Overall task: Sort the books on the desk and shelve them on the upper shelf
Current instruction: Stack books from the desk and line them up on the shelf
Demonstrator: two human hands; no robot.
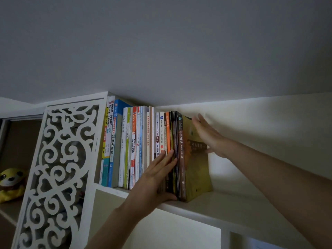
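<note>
Books [143, 146] stand upright, spines out, on upper shelf [224, 203].

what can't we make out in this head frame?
- Desk and any unshelved books: out of the head view, below its edge.
- Spines behind the left hand: covered by its fingers.
- Yellow-brown book cover title: blurred, partly behind the right hand.
- Yellow plush toy: cut by the left edge.

Books [143, 144]: glossy paper covers. Upper shelf [215, 207]: smooth matt white board. Fretwork panel [59, 168]: white, painted-looking. Toy [10, 182]: yellow plush.
</note>
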